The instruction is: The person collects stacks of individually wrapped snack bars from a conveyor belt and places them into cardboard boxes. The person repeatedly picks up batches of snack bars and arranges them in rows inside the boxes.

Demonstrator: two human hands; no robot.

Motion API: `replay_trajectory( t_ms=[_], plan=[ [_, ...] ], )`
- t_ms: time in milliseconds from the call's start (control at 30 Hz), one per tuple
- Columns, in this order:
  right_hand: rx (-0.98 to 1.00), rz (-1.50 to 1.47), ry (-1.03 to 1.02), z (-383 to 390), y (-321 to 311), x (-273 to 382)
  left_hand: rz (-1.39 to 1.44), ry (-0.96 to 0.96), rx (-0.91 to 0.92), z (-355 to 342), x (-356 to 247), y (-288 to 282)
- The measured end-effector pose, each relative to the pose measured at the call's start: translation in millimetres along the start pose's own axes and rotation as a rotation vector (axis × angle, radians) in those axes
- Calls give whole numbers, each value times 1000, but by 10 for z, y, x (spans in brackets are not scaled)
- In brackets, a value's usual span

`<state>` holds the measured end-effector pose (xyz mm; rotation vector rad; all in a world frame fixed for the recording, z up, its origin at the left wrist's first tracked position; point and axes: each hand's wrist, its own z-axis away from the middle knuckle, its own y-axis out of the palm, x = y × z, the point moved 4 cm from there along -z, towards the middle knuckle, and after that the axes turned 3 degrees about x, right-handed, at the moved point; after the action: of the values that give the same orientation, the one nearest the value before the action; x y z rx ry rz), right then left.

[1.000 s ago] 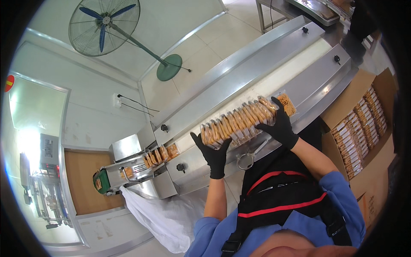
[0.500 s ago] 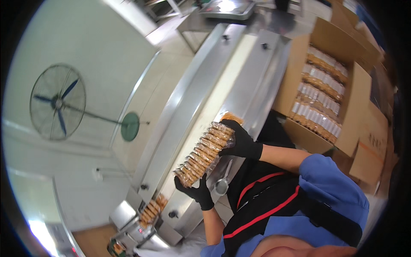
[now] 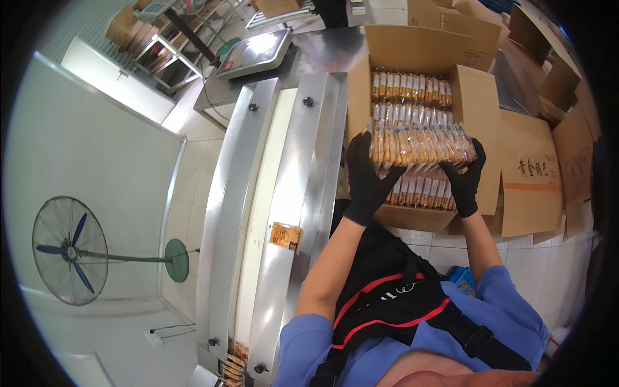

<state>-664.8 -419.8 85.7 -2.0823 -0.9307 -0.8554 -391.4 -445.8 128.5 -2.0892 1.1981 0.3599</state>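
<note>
A long row of clear-wrapped golden snack packets (image 3: 422,145) is squeezed end to end between my black-gloved hands. My left hand (image 3: 369,180) grips its left end, and my right hand (image 3: 467,179) grips the right end. I hold the row over an open cardboard box (image 3: 476,97). Inside the box, upright packets (image 3: 412,86) stand in several rows, partly hidden by the held row. One flat orange packet (image 3: 285,237) lies by itself on the metal ledge beside the conveyor belt (image 3: 263,174).
A metal-topped scale (image 3: 255,53) sits on the steel table beyond the conveyor. More packets (image 3: 235,367) lie at the belt's near end. Cardboard boxes (image 3: 530,171) stand to the right. A standing fan (image 3: 72,250) is at the left.
Both hands have carried the packet row from above the conveyor rightward to over the box. The view has turned right, bringing the box to the middle.
</note>
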Motion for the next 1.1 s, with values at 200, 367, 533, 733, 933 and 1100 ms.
replay_trajectory(
  t_ms=[200, 367, 533, 733, 933, 1100],
  plan=[
    [36, 479, 29, -117, -31, -107, -234, -270, 395, -81, 311, 744],
    [189, 709, 20, -228, 197, -147, -422, -233, 566, -42, 403, 1001],
    [323, 802, 5, -261, 261, -274, -531, -121, 580, -92, 403, 1039],
    [262, 794, -153, -483, 301, -268, -373, 13, 559, -421, 484, 1320],
    [565, 711, -2, -630, 444, -360, -460, 198, 786, -384, 750, 1631],
    [485, 733, -68, -546, 439, -216, -527, -4, 784, -527, 332, 1391]
  ],
)
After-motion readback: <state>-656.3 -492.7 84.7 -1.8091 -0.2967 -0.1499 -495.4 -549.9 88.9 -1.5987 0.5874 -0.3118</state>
